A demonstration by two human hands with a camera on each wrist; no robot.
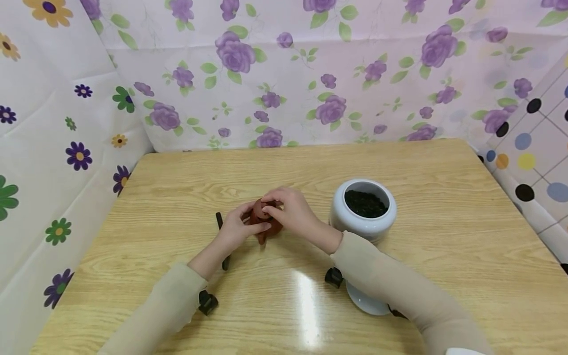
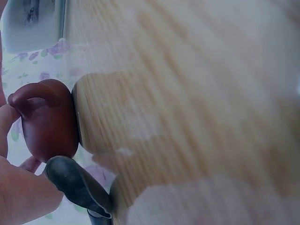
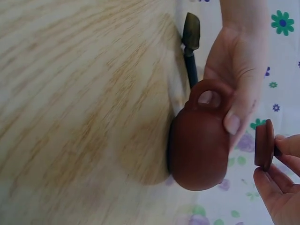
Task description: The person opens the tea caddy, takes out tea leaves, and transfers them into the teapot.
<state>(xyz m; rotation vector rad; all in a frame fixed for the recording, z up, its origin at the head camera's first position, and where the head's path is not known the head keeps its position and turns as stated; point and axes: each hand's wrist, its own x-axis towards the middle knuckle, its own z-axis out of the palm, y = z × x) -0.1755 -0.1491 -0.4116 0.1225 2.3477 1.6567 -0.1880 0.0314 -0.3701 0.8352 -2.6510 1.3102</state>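
Observation:
A small reddish-brown clay teapot stands on the wooden table, its loop handle turned toward me in the head view. My left hand grips its side, thumb and fingers on either side of the body. Above the pot, my right hand pinches the knob of the round teapot lid. The right wrist view has the lid lifted apart from the pot. Just left of the left hand lies a dark, slender scoop, its wider end showing in the left wrist view.
To the right stands a white ceramic jar holding dark loose tea leaves. A white round dish or lid lies partly under the right sleeve. Floral cloth hangs behind the table.

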